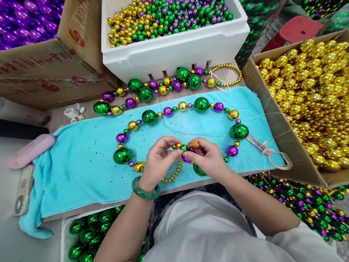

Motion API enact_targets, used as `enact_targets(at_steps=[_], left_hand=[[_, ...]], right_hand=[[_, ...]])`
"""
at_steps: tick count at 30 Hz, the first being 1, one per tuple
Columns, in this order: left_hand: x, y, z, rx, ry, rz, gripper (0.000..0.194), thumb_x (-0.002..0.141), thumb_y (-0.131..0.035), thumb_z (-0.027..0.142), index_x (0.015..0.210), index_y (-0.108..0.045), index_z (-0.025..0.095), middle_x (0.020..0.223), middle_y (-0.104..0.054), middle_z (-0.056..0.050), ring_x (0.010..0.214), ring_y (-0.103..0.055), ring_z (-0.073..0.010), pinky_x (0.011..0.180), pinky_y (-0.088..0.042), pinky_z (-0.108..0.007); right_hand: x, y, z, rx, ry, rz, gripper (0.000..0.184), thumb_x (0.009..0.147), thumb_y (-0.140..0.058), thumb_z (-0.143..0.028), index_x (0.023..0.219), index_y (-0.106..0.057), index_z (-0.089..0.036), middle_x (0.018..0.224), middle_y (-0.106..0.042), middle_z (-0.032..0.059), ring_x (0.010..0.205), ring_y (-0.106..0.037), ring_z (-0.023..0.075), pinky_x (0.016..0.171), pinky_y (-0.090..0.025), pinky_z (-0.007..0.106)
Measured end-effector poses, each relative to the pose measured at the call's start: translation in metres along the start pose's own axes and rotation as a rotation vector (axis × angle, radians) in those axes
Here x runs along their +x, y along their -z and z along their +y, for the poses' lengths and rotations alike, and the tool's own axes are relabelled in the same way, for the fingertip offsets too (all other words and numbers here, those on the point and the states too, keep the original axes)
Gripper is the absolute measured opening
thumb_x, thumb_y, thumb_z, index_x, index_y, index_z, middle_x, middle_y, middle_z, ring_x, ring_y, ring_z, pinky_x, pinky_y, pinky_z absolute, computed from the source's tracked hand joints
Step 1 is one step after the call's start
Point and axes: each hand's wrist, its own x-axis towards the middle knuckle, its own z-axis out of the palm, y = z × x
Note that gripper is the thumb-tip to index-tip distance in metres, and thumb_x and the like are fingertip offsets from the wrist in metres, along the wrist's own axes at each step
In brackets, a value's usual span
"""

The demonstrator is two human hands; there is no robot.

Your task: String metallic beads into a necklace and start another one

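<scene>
A large bead necklace [201, 104] of green, purple and gold balls lies in a loop on the turquoise towel [79, 158]. At its near side my left hand [161, 161] pinches the strand by small gold and green beads [183, 148]. My right hand [208, 159] is closed just beside it, fingers against the strand near a purple bead. A small red and orange thing [195, 145] shows under the right fingers, mostly hidden. Below the hands hangs a loop of tiny gold beads [175, 175]. A thin needle [203, 135] lies inside the big loop.
A white foam box [176, 53] of small beads stands behind the towel, with finished strands [145, 94] before it. Cardboard boxes hold purple balls [11, 23] and gold balls [311, 86]. Thread snips [259, 144] lie at the right. Green balls [84, 242] sit below the table edge.
</scene>
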Motion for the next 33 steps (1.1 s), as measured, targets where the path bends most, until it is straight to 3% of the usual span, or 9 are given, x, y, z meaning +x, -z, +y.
enact_targets(at_steps=[4,9,13,16,19,22,28,33], left_hand=[[-0.001,-0.008,-0.002,-0.032,0.041,0.011,0.025,0.074,-0.075,0.029,0.093,-0.064,0.018,0.095,-0.068,-0.006,0.090,-0.063,-0.0174,0.069,-0.053,-0.026],[-0.001,-0.018,-0.008,-0.085,0.133,-0.004,0.034,0.074,-0.072,0.030,0.104,-0.060,0.018,0.099,-0.070,-0.006,0.083,-0.065,-0.0161,0.058,-0.051,-0.023],[0.001,-0.021,-0.008,-0.139,0.139,-0.009,0.046,0.075,-0.070,0.025,0.117,-0.054,0.019,0.099,-0.072,-0.006,0.079,-0.066,-0.0144,0.060,-0.050,-0.023],[0.003,-0.021,-0.005,-0.147,0.153,-0.006,0.048,0.074,-0.071,0.023,0.119,-0.054,0.019,0.099,-0.073,-0.007,0.077,-0.066,-0.0141,0.060,-0.050,-0.023],[0.004,-0.021,-0.003,-0.177,0.176,0.003,0.038,0.072,-0.073,0.022,0.106,-0.056,0.018,0.097,-0.074,-0.007,0.075,-0.066,-0.0140,0.059,-0.050,-0.023],[0.007,-0.022,-0.005,-0.249,0.170,-0.023,0.026,0.071,-0.074,0.023,0.088,-0.055,0.017,0.095,-0.075,-0.007,0.067,-0.064,-0.0121,0.055,-0.050,-0.022],[0.013,-0.022,-0.017,-0.338,0.148,-0.034,0.024,0.065,-0.079,0.022,0.081,-0.062,0.015,0.097,-0.072,-0.005,0.062,-0.062,-0.0092,0.052,-0.054,-0.022],[0.015,-0.024,-0.017,-0.369,0.194,-0.068,0.025,0.063,-0.080,0.022,0.081,-0.063,0.016,0.070,-0.063,0.002,0.053,-0.060,-0.0090,0.049,-0.053,-0.021]], right_hand=[[0.005,0.000,0.001,0.156,-0.088,0.019,0.026,0.067,-0.073,-0.040,0.074,-0.059,-0.019,0.066,-0.056,-0.0019,0.059,-0.046,0.0122,0.057,-0.040,0.026],[0.011,0.006,0.006,0.362,-0.177,-0.040,0.027,0.072,-0.070,-0.041,0.083,-0.058,-0.020,0.061,-0.053,-0.0044,0.050,-0.043,0.0100,0.049,-0.038,0.025],[0.021,0.024,0.007,0.354,-0.096,-0.096,0.032,0.076,-0.067,-0.049,0.089,-0.061,-0.020,0.081,-0.064,0.0027,0.064,-0.053,0.0124,0.058,-0.044,0.026],[0.029,0.039,0.010,0.236,-0.022,-0.189,0.036,0.077,-0.069,-0.051,0.096,-0.065,-0.020,0.078,-0.062,0.0010,0.070,-0.053,0.0131,0.067,-0.046,0.028],[0.035,0.047,0.015,0.194,-0.034,-0.258,0.047,0.082,-0.056,-0.064,0.087,-0.065,-0.018,0.065,-0.053,-0.0008,0.058,-0.047,0.0118,0.056,-0.041,0.027],[0.039,0.047,0.019,0.178,-0.089,-0.238,0.062,0.082,-0.043,-0.076,0.072,-0.061,-0.018,0.058,-0.051,0.0004,0.053,-0.044,0.0117,0.050,-0.037,0.027],[0.044,0.040,0.019,0.151,-0.076,-0.212,0.066,0.075,-0.046,-0.081,0.066,-0.058,-0.018,0.057,-0.054,0.0016,0.050,-0.045,0.0112,0.049,-0.037,0.026],[0.047,0.043,0.019,0.128,-0.047,-0.203,0.060,0.072,-0.056,-0.077,0.061,-0.058,-0.018,0.058,-0.054,0.0017,0.051,-0.045,0.0117,0.050,-0.040,0.027]])
